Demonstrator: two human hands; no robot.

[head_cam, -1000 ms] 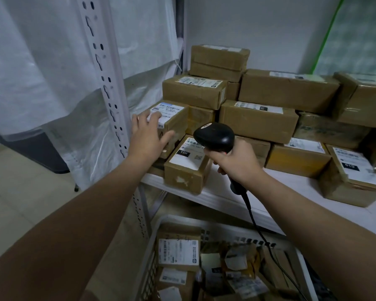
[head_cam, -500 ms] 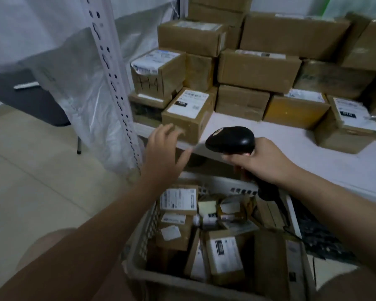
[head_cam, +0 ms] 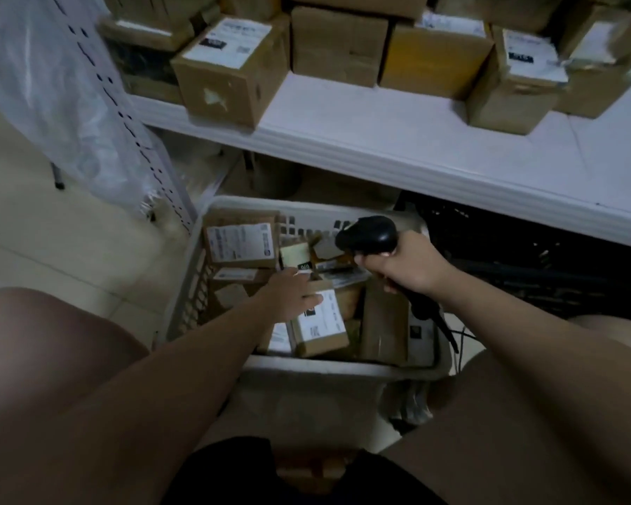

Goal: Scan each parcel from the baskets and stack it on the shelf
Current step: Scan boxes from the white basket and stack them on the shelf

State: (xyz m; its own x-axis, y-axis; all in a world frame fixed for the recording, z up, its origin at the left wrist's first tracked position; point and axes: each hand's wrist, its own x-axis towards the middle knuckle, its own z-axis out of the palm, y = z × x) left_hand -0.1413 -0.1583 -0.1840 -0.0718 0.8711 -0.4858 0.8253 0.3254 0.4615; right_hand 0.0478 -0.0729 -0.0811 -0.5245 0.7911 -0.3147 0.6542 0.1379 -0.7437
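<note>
A white plastic basket (head_cam: 343, 368) stands on the floor between my knees, filled with several brown parcels. My left hand (head_cam: 288, 293) reaches into it, fingers over the upper corner and thumb on the white label of a small tilted parcel (head_cam: 325, 329). Above the basket's far right side my right hand (head_cam: 408, 264) grips a black barcode scanner (head_cam: 368, 235), its head turned left over the parcels. The white shelf (head_cam: 416, 154) runs above the basket, with stacked parcels (head_cam: 230, 71) along its back.
A larger labelled parcel (head_cam: 239, 240) leans in the basket's far left corner. A perforated white shelf post (head_cam: 132, 114) and clear plastic sheeting (head_cam: 51, 85) stand at the left. A black crate (head_cam: 525, 256) sits under the shelf at the right. The scanner cable (head_cam: 448, 333) trails down.
My left hand left the shelf parcel, dropped into the basket and now sits on a small parcel. The scanner came down from shelf height to just over the basket, and my view tilted downward.
</note>
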